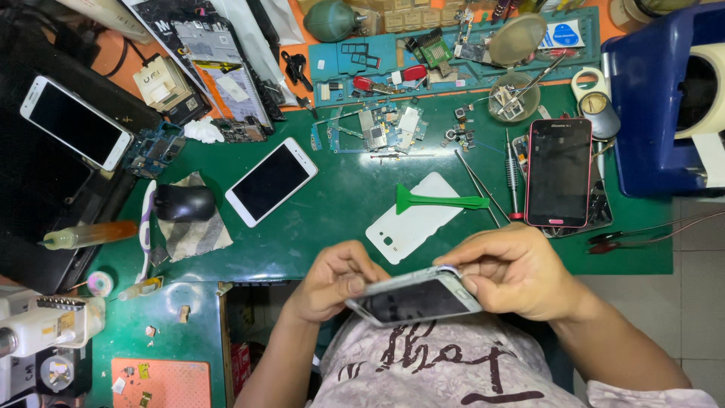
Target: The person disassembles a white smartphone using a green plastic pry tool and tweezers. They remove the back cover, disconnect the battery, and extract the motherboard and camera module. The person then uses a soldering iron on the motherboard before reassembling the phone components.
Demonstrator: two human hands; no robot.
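Two hands hold a white smartphone above the near edge of the counter.

The white smartphone (414, 296) is tilted, screen facing the person; the left hand (332, 278) is closed around its left end and the right hand (513, 270) pinches its upper right corner. Just beyond lies a white back cover (408, 227) with a green pry tool (438, 201) on it, on the green counter (340, 204).

Left hand (332, 281) and right hand (513, 272) meet, fingers (351, 285) curled (thumbs pressing).
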